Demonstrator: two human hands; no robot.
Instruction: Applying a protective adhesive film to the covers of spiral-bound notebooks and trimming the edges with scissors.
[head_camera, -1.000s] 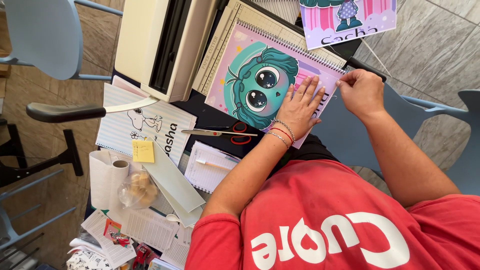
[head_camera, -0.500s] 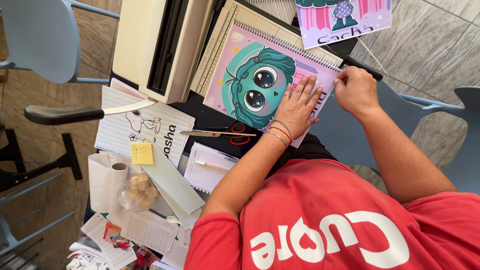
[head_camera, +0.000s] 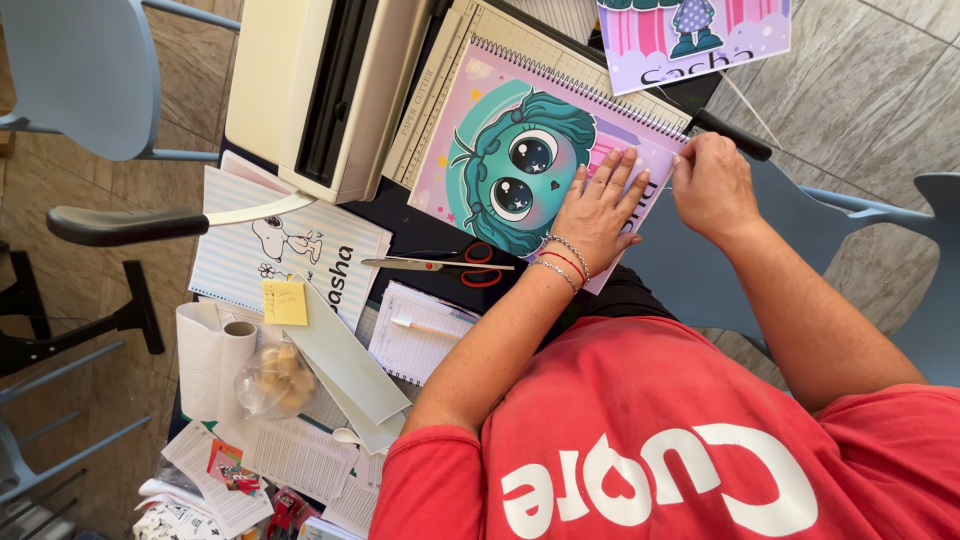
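Your left hand (head_camera: 597, 208) lies flat on the cover of the spiral-bound notebook (head_camera: 520, 160), fingers spread and released, palm pressing the lower right part of the pink cover beside the big-eyed teal cartoon face. Bracelets (head_camera: 562, 262) circle that wrist. Your right hand (head_camera: 712, 185) is at the notebook's right corner, fingers curled in a pinching grip at the end of the wire spiral; what exactly they pinch is too small to tell.

The notebook lies tilted on the dark tabletop (head_camera: 420, 232), partly on top of a paper cutter board (head_camera: 450, 70) with a ruled grid. Above it to the right lies a printed sheet (head_camera: 700, 40) with pink stripes and a lilac band. To the left of the cutter stands a cream binding machine (head_camera: 320, 90), its dark-handled lever (head_camera: 130, 222) reaching out over the tabletop's left edge.

Just below the notebook lie scissors (head_camera: 450, 264) with red handles, closed, blades pointing left. Further left is a striped cover (head_camera: 280, 250) with a cartoon dog and a yellow sticky note (head_camera: 285, 302) on it. Below the scissors lies a small lined notepad (head_camera: 420, 345) with a pen across it. Near the lower left are a paper towel roll (head_camera: 210, 360) and a clear bag (head_camera: 272, 380) touching it.
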